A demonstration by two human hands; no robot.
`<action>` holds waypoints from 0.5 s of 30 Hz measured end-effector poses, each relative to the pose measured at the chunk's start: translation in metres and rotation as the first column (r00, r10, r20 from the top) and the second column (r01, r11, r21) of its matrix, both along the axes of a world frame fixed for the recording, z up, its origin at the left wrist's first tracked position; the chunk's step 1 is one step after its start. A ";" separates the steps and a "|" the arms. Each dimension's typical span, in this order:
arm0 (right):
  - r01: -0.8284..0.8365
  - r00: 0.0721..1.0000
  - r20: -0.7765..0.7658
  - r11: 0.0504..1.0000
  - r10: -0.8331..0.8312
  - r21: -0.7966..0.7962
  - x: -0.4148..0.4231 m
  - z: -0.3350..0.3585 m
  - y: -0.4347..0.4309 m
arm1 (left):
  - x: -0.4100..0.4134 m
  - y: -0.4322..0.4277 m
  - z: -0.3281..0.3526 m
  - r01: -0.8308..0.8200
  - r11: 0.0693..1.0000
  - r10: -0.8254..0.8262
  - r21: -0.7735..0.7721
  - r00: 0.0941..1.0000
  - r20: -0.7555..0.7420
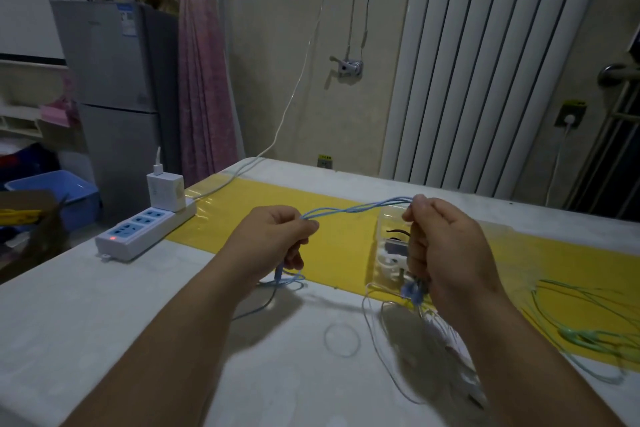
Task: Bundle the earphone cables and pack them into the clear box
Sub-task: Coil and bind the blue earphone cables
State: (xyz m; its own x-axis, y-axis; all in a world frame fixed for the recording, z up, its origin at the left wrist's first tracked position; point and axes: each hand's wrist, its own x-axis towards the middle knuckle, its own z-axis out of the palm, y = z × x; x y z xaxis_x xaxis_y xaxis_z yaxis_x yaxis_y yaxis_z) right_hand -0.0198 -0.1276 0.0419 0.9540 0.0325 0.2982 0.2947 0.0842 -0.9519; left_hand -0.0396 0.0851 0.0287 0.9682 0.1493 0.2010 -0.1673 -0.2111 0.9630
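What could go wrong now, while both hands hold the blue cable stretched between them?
1. The blue cable is held taut between the left hand and right hand; a harder pull may strain it.
2. Its loose end hangs near the white cable on the table and may tangle with it.
3. The right hand hangs just above the clear box and might knock it.
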 end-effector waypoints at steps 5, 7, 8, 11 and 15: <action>-0.121 0.970 -0.130 0.868 0.207 0.481 -0.002 0.012 0.000 | 0.000 0.003 -0.009 0.119 0.955 -0.097 0.273 0.991 -0.090; -0.132 0.968 -0.123 0.859 0.220 0.495 -0.002 0.012 -0.001 | 0.000 0.000 -0.011 0.073 0.914 -0.044 0.399 0.996 -0.082; -0.142 0.970 -0.113 0.878 0.216 0.458 -0.002 0.011 -0.002 | 0.001 0.000 -0.011 0.051 0.896 -0.023 0.440 0.997 -0.068; -0.060 0.998 0.020 0.996 0.059 0.072 -0.005 0.006 -0.003 | 0.001 0.004 -0.013 0.041 0.862 -0.003 0.506 0.997 -0.076; 0.166 0.949 0.313 0.899 -0.034 -0.406 -0.006 0.000 -0.002 | 0.001 0.005 -0.012 0.056 0.909 -0.017 0.413 0.995 -0.096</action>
